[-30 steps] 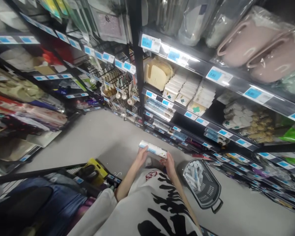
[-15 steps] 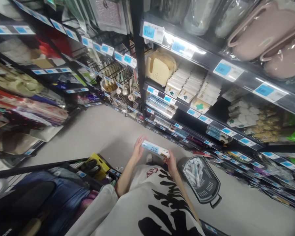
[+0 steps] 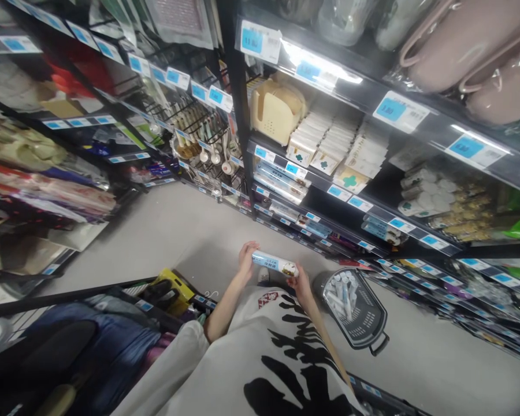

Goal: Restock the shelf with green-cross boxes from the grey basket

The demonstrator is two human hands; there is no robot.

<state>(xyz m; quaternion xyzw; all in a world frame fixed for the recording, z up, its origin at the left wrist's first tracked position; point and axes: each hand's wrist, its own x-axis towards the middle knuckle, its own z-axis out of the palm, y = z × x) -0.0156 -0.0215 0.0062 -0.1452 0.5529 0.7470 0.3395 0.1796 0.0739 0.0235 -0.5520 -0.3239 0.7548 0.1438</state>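
- Here, in a shop aisle, a person holds a long, slim white-and-blue packaged roll level in front of the body, above the grey floor and just short of the lower shelves.
- The left hand closes its grip around the roll's left end, fingers curled over the top; the right hand takes the right end, where a small printed picture shows on the wrapper.
- The pack looks light, judging by how easily two loose end-holds carry it, and fairly stiff, since it stays straight with nothing supporting its middle.
- Its wrapper looks smooth and glossy, so it is likely a little slippery; a hold near each end, as now, or one firm hand around the middle would seem safest.
- Nothing about it looks fragile, though a hard squeeze could probably dent such a thin tube.
- A dark shopping basket stands on the floor just to the person's right, holding several similar pale rolls.
- Shelving with blue price tags runs along the right side of the aisle, stocked with flat blue-and-white packs and small boxed goods.
- A black-framed cart piled with dark cloth sits at the person's left.
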